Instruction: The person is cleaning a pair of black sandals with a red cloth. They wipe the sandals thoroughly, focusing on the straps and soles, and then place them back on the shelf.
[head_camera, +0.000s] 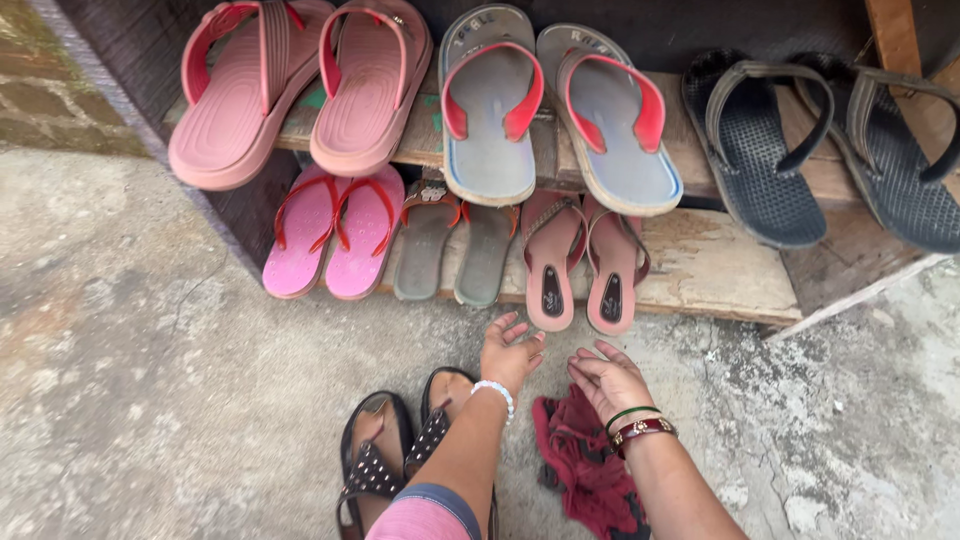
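My left hand (510, 352) hovers open above the concrete floor, fingers spread, just in front of a pair of pink-brown heeled sandals (580, 262) on the lower wooden shelf. My right hand (608, 378) is open too, palm turned up, beside the left and above a dark red cloth (580, 462) lying crumpled on the floor. Neither hand holds anything. A white bead bracelet sits on my left wrist, green and red bangles on my right. My feet wear black studded sandals (385, 455).
Upper shelf holds pink slides (300, 90), grey slippers with red straps (555, 120) and black sandals (820, 150). Lower shelf (720, 270) holds pink flip-flops (335, 230) and grey-green sandals (455, 245). A brick wall (50, 90) rises at the left.
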